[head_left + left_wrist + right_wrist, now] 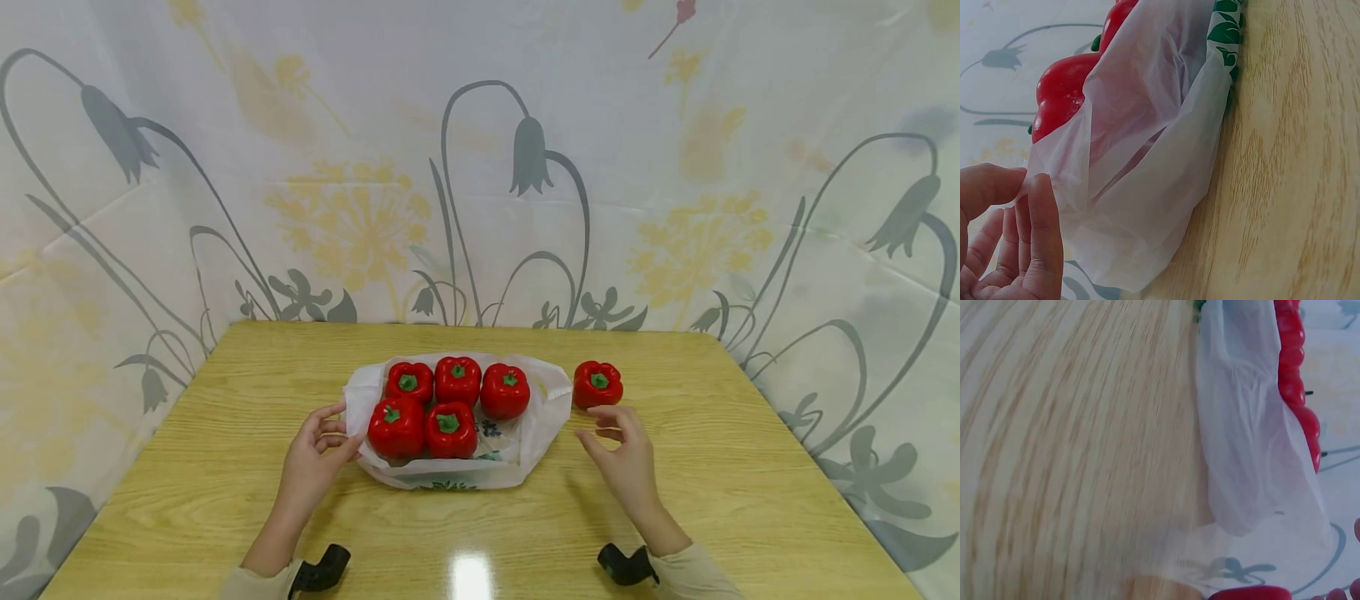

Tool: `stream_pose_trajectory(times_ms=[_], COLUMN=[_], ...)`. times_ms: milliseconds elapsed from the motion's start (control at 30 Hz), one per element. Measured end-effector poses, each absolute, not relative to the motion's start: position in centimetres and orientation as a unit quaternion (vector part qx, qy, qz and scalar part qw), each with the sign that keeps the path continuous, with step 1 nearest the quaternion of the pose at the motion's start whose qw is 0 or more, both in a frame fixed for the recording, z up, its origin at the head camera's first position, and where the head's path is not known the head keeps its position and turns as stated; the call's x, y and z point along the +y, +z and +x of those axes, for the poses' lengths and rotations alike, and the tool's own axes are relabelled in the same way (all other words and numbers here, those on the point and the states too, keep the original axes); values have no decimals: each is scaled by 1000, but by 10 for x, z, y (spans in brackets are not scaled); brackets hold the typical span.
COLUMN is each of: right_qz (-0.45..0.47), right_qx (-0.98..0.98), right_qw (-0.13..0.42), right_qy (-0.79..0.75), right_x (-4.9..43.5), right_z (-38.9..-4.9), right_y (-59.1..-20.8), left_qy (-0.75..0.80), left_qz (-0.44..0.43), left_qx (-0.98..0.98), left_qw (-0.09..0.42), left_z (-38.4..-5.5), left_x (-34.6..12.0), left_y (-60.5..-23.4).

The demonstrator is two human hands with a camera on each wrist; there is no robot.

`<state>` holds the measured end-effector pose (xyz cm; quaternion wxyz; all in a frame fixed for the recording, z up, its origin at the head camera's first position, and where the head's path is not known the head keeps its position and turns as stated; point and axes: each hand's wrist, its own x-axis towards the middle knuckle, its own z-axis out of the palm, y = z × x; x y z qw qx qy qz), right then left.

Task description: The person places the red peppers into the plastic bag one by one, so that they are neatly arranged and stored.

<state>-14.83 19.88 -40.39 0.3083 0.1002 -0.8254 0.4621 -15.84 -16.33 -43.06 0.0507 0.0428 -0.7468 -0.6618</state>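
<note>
A white plastic bag (543,400) with green leaf print lies open on the table, several red bell peppers (451,431) with green stems inside it. My left hand (318,454) pinches the bag's left edge between thumb and forefinger, as the left wrist view shows up close. Outside the bag, to its right, sits one more red bell pepper (597,385). Just in front of that pepper is my right hand (624,454), thumb and fingers parted with nothing between them. In the right wrist view only fingertips (1337,595) show at the lower right corner.
The wooden table (750,467) reaches back to a hanging cloth (480,167) printed with grey and yellow flowers. Black wrist mounts (322,569) sit at both sleeves.
</note>
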Motion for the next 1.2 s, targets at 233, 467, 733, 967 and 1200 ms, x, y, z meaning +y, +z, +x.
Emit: stream_pose_trajectory(times_ms=[233, 467, 733, 967, 1200], right_qz=[64, 43, 27, 16, 3], right_qx=[-837, -846, -859, -865, -870], right_qw=[302, 281, 262, 240, 217], right_qy=[452, 452, 439, 441, 442], right_x=[222, 236, 245, 250, 255], right_z=[-166, -178, -190, -201, -211], right_y=[-429, -436, -438, -440, -442], left_qy=[-657, -660, -662, -665, -665], left_qz=[45, 41, 41, 40, 37], left_qx=[-751, -748, -746, -744, -743], left_qw=[52, 58, 59, 58, 62], left_z=[-159, -159, -159, -159, -159], left_x=[-163, -163, -164, -164, -165], left_y=[-431, -431, -431, -431, -431])
